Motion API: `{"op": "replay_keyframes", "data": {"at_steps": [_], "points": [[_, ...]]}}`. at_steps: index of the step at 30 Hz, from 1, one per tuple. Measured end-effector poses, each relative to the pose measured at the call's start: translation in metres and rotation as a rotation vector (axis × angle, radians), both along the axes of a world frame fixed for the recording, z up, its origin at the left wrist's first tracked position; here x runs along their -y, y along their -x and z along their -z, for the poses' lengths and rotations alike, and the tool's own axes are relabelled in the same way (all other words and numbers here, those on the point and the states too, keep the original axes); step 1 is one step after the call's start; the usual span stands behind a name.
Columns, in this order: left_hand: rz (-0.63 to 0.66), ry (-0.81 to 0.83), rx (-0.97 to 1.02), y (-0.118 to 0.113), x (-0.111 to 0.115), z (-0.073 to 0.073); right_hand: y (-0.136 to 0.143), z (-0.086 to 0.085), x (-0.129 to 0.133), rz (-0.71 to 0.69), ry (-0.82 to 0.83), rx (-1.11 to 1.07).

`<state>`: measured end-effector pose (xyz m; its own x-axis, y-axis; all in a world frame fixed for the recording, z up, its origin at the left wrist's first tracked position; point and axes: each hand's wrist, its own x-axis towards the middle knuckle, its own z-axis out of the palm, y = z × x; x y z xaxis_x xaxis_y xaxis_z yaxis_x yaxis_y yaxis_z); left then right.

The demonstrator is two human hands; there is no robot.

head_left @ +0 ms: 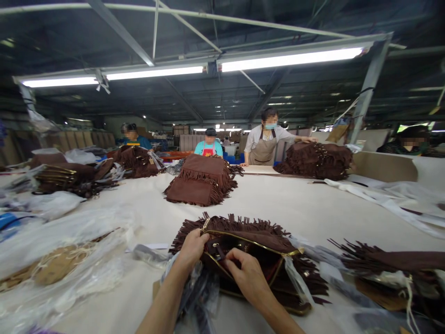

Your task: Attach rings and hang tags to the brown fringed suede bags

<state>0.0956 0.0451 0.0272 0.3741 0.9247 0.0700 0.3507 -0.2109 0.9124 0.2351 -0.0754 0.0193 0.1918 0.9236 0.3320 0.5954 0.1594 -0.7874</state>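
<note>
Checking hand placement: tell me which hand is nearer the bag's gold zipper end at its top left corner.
Left. The left hand grips beside the zipper end; the right hand pinches lower, mid-opening of the fringed bag.

Both forearms cut off at bottom edge; fringed bag (389, 260) at right cut by frame.

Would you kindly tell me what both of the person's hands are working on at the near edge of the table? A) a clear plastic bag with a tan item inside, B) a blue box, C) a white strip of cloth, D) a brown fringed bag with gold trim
D: the left hand and right hand both grip the open top of the brown fringed bag, along its gold trim.
</note>
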Motion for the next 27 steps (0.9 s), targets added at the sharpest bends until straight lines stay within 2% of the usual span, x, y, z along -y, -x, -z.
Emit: {"op": "replay_keyframes", "data": {"at_steps": [10, 16, 24, 27], "points": [[-0.026, -0.037, 0.009, 0.0, 0.001, 0.002, 0.015, 0.014, -0.02, 0.005, -0.078, -0.147], [-0.012, -0.037, 0.024, 0.0, 0.001, 0.005, 0.017, 0.017, -0.02, -0.02, -0.25, 0.022], [0.005, -0.07, 0.046, 0.004, 0.008, 0.0, 0.011, 0.02, -0.023, -0.103, -0.35, 0.29], [0.044, -0.074, 0.12, 0.007, 0.015, -0.001, 0.01, 0.019, -0.024, -0.133, -0.336, 0.221]]}}
